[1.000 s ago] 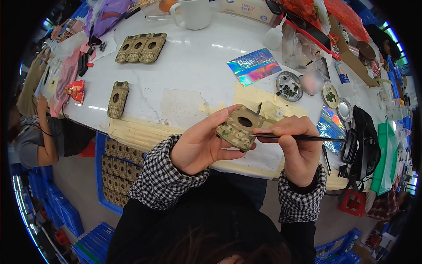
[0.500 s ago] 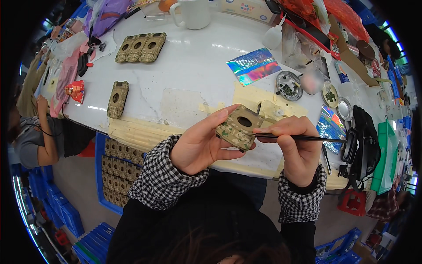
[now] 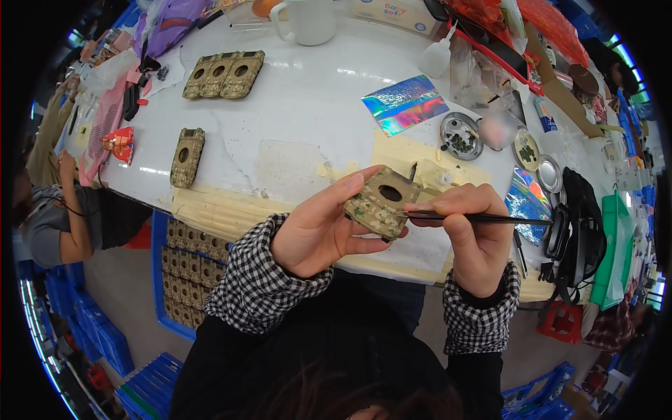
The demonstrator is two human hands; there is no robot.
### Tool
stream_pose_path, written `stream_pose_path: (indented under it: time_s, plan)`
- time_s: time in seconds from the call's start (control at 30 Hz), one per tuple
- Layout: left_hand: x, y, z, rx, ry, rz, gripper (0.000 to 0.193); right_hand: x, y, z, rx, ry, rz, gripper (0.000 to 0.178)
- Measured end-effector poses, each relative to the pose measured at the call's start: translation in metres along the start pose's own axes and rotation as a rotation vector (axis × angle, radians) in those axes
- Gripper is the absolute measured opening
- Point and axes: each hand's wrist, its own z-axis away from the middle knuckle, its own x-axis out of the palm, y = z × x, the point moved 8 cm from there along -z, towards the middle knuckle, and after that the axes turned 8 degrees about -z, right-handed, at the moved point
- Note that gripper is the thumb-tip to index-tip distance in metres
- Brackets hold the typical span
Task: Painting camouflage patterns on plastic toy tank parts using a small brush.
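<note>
My left hand (image 3: 315, 227) is closed on a camouflage-patterned casing (image 3: 376, 215) with a dark oval hole, tilted above the front edge of the table. Thumb and fingers grip its left side and underside. Slim black tweezers (image 3: 483, 218) lie in a pinch of my right hand (image 3: 476, 234). Their tip meets the lower right part of the casing's face; anything tiny at the tip is too small to make out. A single matching casing (image 3: 187, 158) rests at the left, with several more in a row (image 3: 224, 75) behind it.
Right of my hands are a round tin (image 3: 478, 149) of small dark green bits, another tin (image 3: 525, 162), holographic sheets (image 3: 404, 105) and a black bag (image 3: 582, 227). A white mug (image 3: 311, 21) stands far back. Below left, a blue crate (image 3: 159, 294) holds many casings. Another person (image 3: 52, 217) sits left.
Almost nothing differs. The tweezers' tip has shifted very slightly on the casing, and both hands keep their hold.
</note>
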Motion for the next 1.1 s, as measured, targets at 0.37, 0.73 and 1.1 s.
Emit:
stream_pose_path:
  time_s: [0.37, 0.73, 1.1]
  plan:
    - [-0.0003, -0.0007, -0.0014, 0.005, -0.007, -0.005, 0.056, 0.0003, -0.0001, 0.0, 0.009, 0.008, 0.012, 0.018]
    - [-0.0008, -0.0005, -0.0014, 0.0, 0.014, -0.018, 0.057, -0.0022, 0.0019, 0.0002, 0.004, 0.015, 0.02, 0.018]
    - [-0.0013, -0.0001, -0.0032, -0.003, 0.004, -0.012, 0.057, -0.0032, 0.0029, -0.0007, 0.006, 0.019, 0.005, 0.016]
